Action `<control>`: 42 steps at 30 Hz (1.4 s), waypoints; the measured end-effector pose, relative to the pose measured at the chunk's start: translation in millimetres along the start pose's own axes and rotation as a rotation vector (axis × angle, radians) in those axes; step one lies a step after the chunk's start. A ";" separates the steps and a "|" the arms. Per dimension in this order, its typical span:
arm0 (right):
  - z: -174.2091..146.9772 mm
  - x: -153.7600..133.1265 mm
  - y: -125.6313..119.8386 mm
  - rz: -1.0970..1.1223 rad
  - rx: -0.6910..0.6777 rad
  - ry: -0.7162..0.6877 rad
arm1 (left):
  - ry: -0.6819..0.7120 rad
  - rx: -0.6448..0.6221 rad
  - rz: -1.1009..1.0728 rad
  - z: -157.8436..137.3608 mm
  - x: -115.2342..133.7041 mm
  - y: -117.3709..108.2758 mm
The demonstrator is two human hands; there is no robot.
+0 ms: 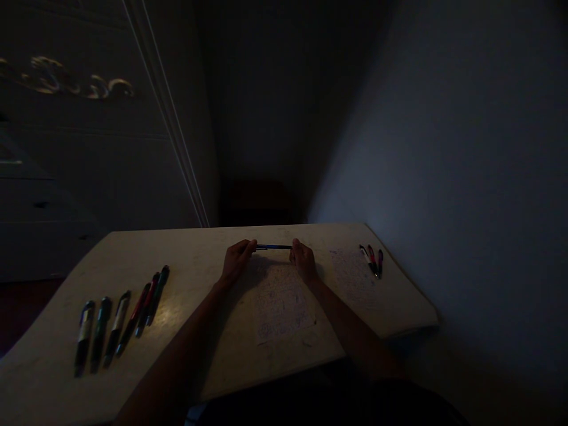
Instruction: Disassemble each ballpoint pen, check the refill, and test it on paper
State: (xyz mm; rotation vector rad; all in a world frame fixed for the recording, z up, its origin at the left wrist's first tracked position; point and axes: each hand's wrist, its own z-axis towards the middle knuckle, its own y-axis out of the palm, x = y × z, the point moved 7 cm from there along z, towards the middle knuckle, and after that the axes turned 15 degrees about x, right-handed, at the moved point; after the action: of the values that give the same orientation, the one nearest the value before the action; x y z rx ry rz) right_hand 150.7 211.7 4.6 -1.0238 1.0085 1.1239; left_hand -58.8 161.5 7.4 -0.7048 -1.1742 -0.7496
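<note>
A slim dark pen with a bluish sheen [274, 247] stretches level between my two hands, near the far edge of the table. My left hand [237, 258] pinches its left end, where a clip seems to show. At its right end, the fingers of my right hand [303, 260] are closed round it. Below my hands lies a sheet of paper [284, 307] covered in scribbled blue writing. Several pens [119, 322] lie side by side on the left of the table. Three more pens [373, 260] rest at the right, close to a second written sheet [352, 275].
The pale table [213, 367] has its far edge by a dark recess. A bluish wall [444, 177] runs along the right side. At the left stands dark furniture [110, 177] with a curly metallic ornament [48, 77]. The light is dim.
</note>
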 end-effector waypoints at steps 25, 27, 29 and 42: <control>11.7 19.0 -0.3 0.030 0.024 0.008 | 0.177 -0.065 0.058 -0.4 2.6 3.3; 11.8 16.4 -1.3 0.021 0.027 -0.004 | 0.248 -0.063 0.098 -0.1 5.3 4.1; 11.3 14.8 -1.3 0.020 0.020 -0.011 | 0.275 -0.051 0.127 1.0 5.3 3.4; 11.5 16.3 0.2 0.033 0.020 0.014 | 0.233 -0.096 0.113 -0.1 3.3 2.1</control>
State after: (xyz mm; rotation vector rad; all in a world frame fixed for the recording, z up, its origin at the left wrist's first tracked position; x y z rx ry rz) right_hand 154.0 226.3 -8.6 -1.0034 1.0498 1.1326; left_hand -56.3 162.1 10.4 -0.7357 -0.8843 -0.7739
